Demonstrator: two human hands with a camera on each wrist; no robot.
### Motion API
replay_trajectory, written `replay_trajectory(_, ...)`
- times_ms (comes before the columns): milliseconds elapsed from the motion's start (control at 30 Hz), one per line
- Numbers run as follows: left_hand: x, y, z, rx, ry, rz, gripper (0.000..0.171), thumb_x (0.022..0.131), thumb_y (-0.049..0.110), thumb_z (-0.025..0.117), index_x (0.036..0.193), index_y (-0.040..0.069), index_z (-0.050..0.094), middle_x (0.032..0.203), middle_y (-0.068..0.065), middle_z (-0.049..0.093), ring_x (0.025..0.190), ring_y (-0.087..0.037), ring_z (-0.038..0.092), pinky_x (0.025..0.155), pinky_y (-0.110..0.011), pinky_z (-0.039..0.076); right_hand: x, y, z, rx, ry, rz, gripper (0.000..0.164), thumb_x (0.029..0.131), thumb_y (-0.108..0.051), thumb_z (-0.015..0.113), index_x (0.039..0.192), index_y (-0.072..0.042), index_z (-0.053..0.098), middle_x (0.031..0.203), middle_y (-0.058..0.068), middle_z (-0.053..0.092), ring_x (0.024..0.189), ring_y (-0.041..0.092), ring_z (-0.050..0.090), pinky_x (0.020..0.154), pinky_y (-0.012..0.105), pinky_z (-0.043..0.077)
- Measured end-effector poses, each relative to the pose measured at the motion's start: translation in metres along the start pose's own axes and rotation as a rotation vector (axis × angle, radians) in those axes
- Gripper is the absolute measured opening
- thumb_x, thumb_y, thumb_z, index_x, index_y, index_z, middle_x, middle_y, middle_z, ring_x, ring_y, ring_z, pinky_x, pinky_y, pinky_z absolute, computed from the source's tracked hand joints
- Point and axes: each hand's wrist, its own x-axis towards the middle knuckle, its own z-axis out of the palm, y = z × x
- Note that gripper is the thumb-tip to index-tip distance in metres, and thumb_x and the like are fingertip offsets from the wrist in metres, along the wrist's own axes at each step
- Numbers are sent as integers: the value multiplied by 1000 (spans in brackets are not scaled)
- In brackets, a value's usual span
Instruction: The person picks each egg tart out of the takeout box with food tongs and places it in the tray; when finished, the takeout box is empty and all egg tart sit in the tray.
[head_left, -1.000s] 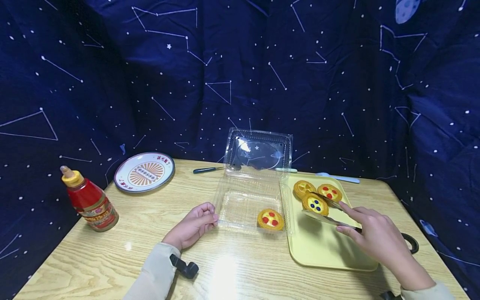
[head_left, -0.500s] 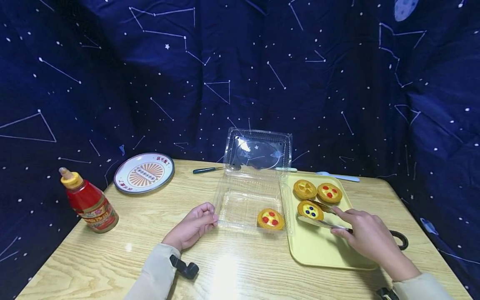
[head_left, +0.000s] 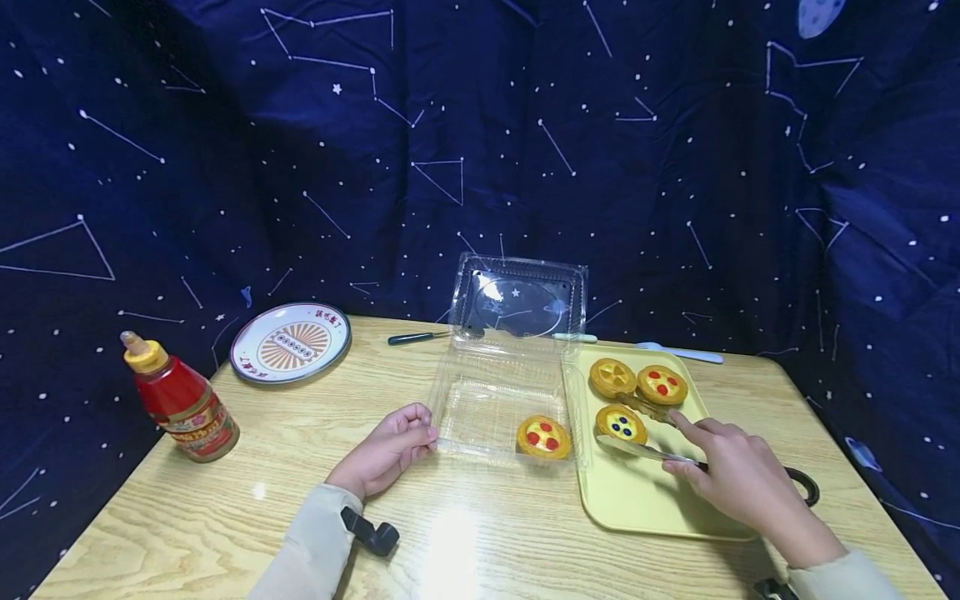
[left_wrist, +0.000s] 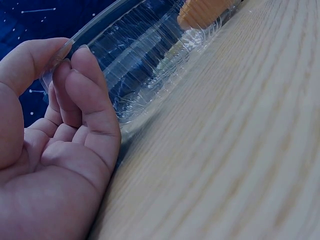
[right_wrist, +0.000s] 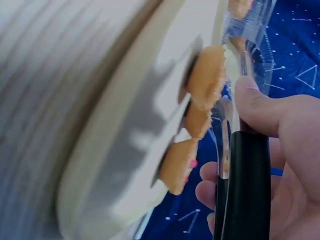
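Note:
My left hand (head_left: 392, 448) pinches the near left edge of a clear plastic clamshell box (head_left: 487, 408), lid raised behind. The left wrist view shows thumb and fingers at its rim. A red-dotted egg tart (head_left: 543, 437) sits in the box's near right corner. My right hand (head_left: 738, 475) grips food tongs (head_left: 663, 455) with black handles (right_wrist: 248, 185). The spread metal arms lie on either side of a blue-dotted egg tart (head_left: 622, 424) on the yellow tray (head_left: 667, 508). Behind it are a tart with yellow pieces (head_left: 612, 377) and another red-dotted tart (head_left: 662, 385).
A red squeeze bottle (head_left: 187, 408) with a yellow cap and a round plate (head_left: 291, 343) stand at the left. Along the back lie a dark-handled utensil (head_left: 411, 338), a pale green handle (head_left: 573, 337) and a light blue fork (head_left: 686, 354). A starry curtain (head_left: 375, 167) hangs behind.
The blue-dotted tart, tilted between the tongs and overlapping its neighbours a second ago, now sits flat, slightly left. The tongs shifted left with it and their arms spread wider. The left hand stays put.

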Motion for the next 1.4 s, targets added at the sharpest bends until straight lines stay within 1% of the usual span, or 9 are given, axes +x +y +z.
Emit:
replay_trajectory(233, 1, -1, -2, 10, -7, 9, 14, 96, 5, 59, 98, 9, 46, 85, 1, 54, 83, -15, 56, 75, -25, 48, 1, -6, -15, 0, 11, 7, 73, 80, -44, 79, 138, -8, 56, 102, 13, 67, 90, 39, 64, 65, 59, 46)
replay_trajectory(567, 0, -2, -4, 4, -2, 1, 15, 95, 6, 60, 99, 8, 46, 86, 1, 55, 84, -14, 56, 75, -24, 48, 5, -20, -25, 24, 111, -54, 74, 76, -43, 82, 138, -12, 57, 99, 8, 67, 89, 35, 65, 64, 58, 46)
replay_trajectory(733, 0, 0, -3, 10, 2, 1, 15, 95, 6, 60, 100, 8, 46, 87, 0, 55, 84, -14, 57, 74, -24, 48, 12, -33, -26, 34, 149, -88, 75, 75, -41, 83, 139, -12, 57, 106, 12, 69, 93, 38, 65, 68, 59, 46)
replay_trajectory(867, 0, 1, -2, 13, -2, 0, 16, 95, 7, 60, 100, 8, 46, 87, 0, 55, 85, -14, 57, 75, -24, 48, 19, -41, -24, 34, 144, -108, 72, 76, -41, 82, 137, -12, 58, 112, 14, 68, 94, 39, 65, 71, 60, 46)
replay_trajectory(1033, -1, 1, 0, 11, -5, -3, 16, 95, 7, 61, 99, 9, 46, 86, 1, 56, 84, -15, 56, 75, -25, 48, 25, -49, -21, 67, 134, -124, 68, 78, -41, 81, 136, -11, 60, 110, 15, 68, 93, 39, 66, 72, 59, 49)
replay_trajectory(1167, 0, 0, 0, 9, -11, -3, 14, 95, 5, 59, 98, 9, 46, 86, 1, 55, 84, -14, 56, 74, -25, 48, 30, -57, -20, 90, 112, -130, 68, 78, -42, 81, 135, -11, 61, 98, 8, 68, 79, 27, 65, 67, 51, 52)
replay_trajectory(1233, 1, 0, 0, 9, -10, -4, 14, 96, 5, 59, 98, 9, 46, 86, 1, 55, 84, -14, 56, 74, -25, 48, 33, -60, -20, 89, 104, -148, 67, 78, -42, 81, 134, -11, 62, 97, 8, 68, 77, 25, 65, 65, 49, 52)
replay_trajectory(1300, 1, -1, -1, 9, -5, -5, 14, 96, 5, 59, 98, 9, 46, 85, 1, 55, 84, -15, 56, 74, -25, 48, 38, -63, -20, 91, 90, -165, 65, 78, -41, 81, 133, -12, 62, 99, 10, 69, 79, 26, 66, 67, 48, 54)
replay_trajectory(1400, 1, -1, -1, 11, -2, -3, 14, 96, 5, 59, 98, 9, 45, 85, 1, 55, 83, -15, 56, 74, -25, 48, 46, -67, -20, 80, 77, -205, 63, 79, -41, 81, 132, -12, 63, 106, 16, 69, 89, 33, 68, 72, 51, 54)
